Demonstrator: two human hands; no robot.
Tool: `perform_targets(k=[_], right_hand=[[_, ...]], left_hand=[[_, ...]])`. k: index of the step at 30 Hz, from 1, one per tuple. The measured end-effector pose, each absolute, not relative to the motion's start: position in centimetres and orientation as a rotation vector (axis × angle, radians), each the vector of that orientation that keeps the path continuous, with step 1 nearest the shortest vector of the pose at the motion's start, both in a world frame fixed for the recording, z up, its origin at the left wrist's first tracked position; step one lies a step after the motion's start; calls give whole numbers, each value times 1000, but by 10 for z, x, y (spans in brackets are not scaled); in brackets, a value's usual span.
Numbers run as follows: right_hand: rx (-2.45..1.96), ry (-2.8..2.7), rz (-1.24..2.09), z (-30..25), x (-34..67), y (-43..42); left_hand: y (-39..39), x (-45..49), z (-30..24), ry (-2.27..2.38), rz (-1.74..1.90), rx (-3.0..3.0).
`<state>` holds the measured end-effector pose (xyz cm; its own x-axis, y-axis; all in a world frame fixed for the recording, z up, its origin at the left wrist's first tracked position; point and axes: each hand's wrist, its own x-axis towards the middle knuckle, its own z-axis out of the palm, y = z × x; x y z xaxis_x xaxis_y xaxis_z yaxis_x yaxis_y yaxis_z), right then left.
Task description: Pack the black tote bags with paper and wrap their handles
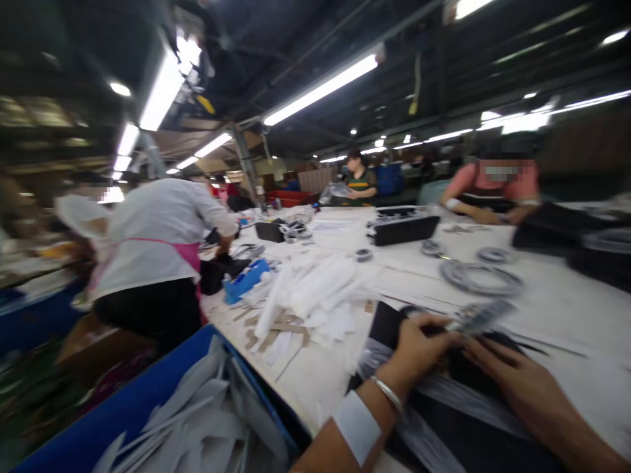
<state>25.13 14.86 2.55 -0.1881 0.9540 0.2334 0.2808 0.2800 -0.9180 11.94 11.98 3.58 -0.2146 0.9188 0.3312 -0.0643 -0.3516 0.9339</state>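
The head view is smeared by motion, so small detail is lost. Counted: two hands of the wearer, three co-workers, one blue bin [123, 420] of white scraps at the near left, one blue tape dispenser [246, 279], one black tray [404, 230], one heap of white strips [320, 289], and three grey coils, the largest [480, 277] lying nearest the hands.

The left hand [419, 348] reaches in from below, with a bracelet [387, 392] at the wrist and a white band [355, 426] on the forearm. Its fingers are curled together on the near end of a grey strip [480, 317], which juts out to the right just above the table. The right hand [513, 374] comes in from the lower right, its fingers spread apart and laid flat on a black sheet [389, 325]. That sheet lies on the table directly under both hands, with clear plastic wrap [369, 361] just beside it on the left.

The white table [557, 302] has its near edge running diagonally along the bin. Bare surface lies to the right of the hands and beyond the big coil. The strip heap crowds the left. The co-worker in white [158, 230] bends over the left edge, well apart.
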Motion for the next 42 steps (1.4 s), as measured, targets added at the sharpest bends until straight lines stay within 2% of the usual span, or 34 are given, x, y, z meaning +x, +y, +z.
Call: perform_targets(k=[3, 5, 21, 29, 34, 42], right_hand=[[-1133, -1277, 1257, 28, 276, 137], [-1088, -1203, 1294, 29, 272, 137], [-1016, -1312, 1162, 24, 259, 141], [-1024, -1297, 1104, 19, 261, 144], [-1015, -1275, 1102, 24, 262, 144], [-1000, -1253, 1139, 28, 260, 139]], left_hand=[[129, 115, 33, 1004, 1609, 1312], [133, 113, 29, 989, 1589, 1331], [120, 118, 33, 1232, 1640, 1525], [115, 131, 15, 1679, 1485, 2142], [115, 144, 7, 1690, 1389, 2313], [118, 142, -1, 1618, 1432, 2176]])
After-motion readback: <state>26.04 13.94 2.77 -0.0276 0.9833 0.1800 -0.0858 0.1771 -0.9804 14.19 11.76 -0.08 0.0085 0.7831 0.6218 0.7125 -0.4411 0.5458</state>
